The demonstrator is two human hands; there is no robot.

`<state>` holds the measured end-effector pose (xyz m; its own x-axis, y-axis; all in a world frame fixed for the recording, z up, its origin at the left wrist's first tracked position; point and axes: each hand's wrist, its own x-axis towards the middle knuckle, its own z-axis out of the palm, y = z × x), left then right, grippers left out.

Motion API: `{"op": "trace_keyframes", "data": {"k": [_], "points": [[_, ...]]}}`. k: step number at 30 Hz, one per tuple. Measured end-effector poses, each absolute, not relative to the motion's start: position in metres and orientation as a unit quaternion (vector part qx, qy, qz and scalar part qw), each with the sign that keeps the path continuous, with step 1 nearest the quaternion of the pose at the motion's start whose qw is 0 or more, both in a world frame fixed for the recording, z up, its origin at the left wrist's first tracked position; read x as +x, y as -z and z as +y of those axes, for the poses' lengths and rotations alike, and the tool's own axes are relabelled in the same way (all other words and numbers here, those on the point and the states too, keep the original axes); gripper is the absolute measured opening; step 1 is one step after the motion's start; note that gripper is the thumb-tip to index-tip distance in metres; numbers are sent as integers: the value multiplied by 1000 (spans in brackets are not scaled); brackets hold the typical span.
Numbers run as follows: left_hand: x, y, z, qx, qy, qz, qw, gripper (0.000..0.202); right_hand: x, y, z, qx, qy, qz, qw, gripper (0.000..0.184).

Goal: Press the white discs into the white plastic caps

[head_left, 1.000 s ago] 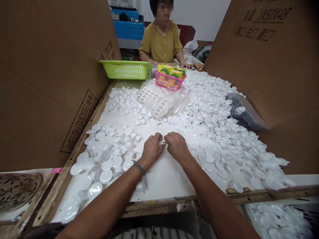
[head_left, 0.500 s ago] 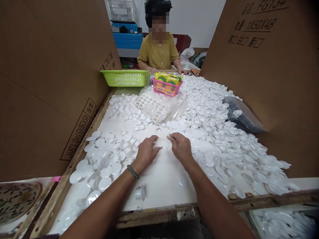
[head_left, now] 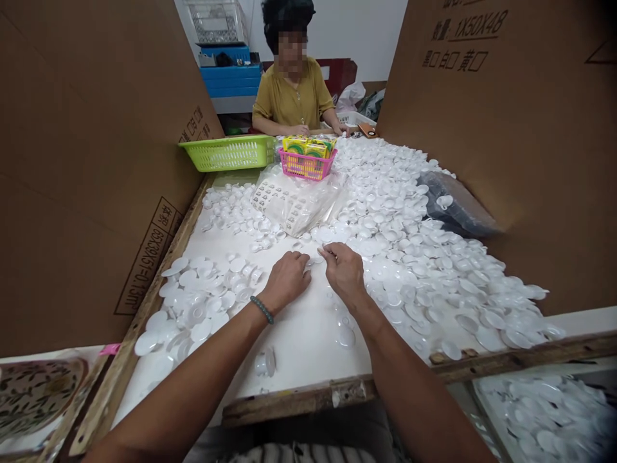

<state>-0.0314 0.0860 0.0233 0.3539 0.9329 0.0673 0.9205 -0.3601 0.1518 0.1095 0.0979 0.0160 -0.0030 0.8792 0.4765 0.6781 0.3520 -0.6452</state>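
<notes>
Over the middle of the white tabletop [head_left: 301, 341], my left hand [head_left: 288, 278] has its fingers bent and drawn together; whatever lies under them is hidden. My right hand [head_left: 346, 273] faces it, with thumb and forefinger pinching a small white plastic piece [head_left: 315, 260] that shows only partly in the gap between the hands. A heap of white plastic discs with raised centres [head_left: 195, 296] lies left of my left hand. Beside my right forearm are loose white discs [head_left: 345, 335]. One stemmed white piece [head_left: 265, 362] rests on its side near the front edge.
A large spread of white pieces [head_left: 409, 225] covers the right side. Farther back are clear plastic bags [head_left: 301, 202], a pink basket [head_left: 308, 166] of yellow boxes and a green basket [head_left: 229, 154]. Cardboard walls [head_left: 96, 161] flank the table. A person [head_left: 294, 96] sits opposite.
My left hand's fingers have gone from spread around a white disc to bent together. The right hand still pinches, and both hands are slightly closer. The camera view has shifted a little.
</notes>
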Motion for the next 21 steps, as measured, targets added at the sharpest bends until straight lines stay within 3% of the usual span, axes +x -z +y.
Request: {"op": "trace_keyframes", "data": {"k": [4,8,13,21], "points": [[-25,-22,96,833,-49,550,33,14,110,-18,98,-565,-119,-689,438,16],[-22,-23,104,822,-17,569,21,21,111,-18,99,-569,-117,-688,435,16],[-34,-21,103,796,-95,594,65,22,111,-19,98,-554,-118,-697,440,17],[-51,-16,96,538,-323,618,473,15,109,-15,96,-556,-158,-730,365,13]]}}
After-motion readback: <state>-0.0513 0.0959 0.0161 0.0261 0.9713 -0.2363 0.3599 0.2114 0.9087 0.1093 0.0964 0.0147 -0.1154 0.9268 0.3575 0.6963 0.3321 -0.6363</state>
